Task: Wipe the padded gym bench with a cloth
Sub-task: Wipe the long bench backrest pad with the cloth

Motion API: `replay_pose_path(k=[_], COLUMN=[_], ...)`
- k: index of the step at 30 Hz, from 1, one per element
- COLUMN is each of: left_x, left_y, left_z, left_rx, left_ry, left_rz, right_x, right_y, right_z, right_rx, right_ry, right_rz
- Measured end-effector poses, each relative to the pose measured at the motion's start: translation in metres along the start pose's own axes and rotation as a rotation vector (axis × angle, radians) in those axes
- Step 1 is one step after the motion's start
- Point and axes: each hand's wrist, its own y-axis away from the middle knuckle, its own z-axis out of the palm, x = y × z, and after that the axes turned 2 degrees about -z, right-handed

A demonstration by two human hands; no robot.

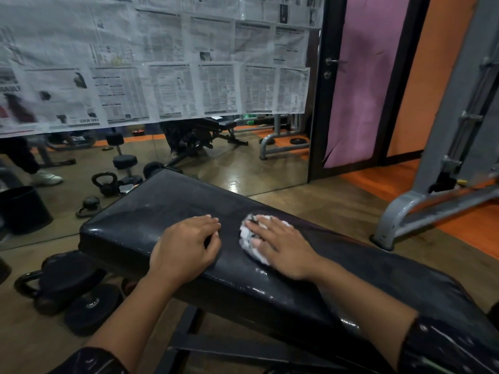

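Note:
A black padded gym bench [151, 211] runs from the upper left to the lower right of the view, its surface glossy with pale streaks. My right hand [280, 247] lies flat on a crumpled white cloth [247, 236] and presses it onto the pad near the middle. Just to its left, my left hand [189, 247] rests on the pad with curled fingers and holds nothing.
Kettlebells [104, 182] and dumbbells [91, 309] lie on the floor left of the bench. A black bin [23, 209] stands at the far left. A mirror [216, 152] partly covered with newspaper is behind. A grey machine frame [405, 211] stands to the right.

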Motion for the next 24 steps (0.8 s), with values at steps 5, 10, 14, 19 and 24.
replay_pose_path(k=[5, 10, 14, 19, 24], left_x=[0.001, -0.003, -0.002, 0.000, 0.002], left_y=[-0.001, 0.006, 0.007, 0.008, 0.008], left_z=[0.001, 0.003, 0.004, 0.004, 0.002], left_rx=[-0.033, -0.043, -0.038, -0.037, -0.040], left_ry=[-0.038, -0.079, -0.079, -0.080, -0.103], left_rz=[0.042, 0.090, 0.080, 0.059, 0.057], right_x=[-0.020, -0.022, 0.032, 0.012, -0.015], right_y=[-0.047, 0.008, -0.015, -0.049, 0.010], right_z=[0.000, 0.007, 0.000, 0.000, 0.008], right_rx=[-0.033, 0.045, 0.006, -0.034, 0.031], right_ry=[-0.018, 0.021, 0.005, -0.015, 0.013], right_rz=[0.244, -0.056, 0.086, 0.267, -0.039])
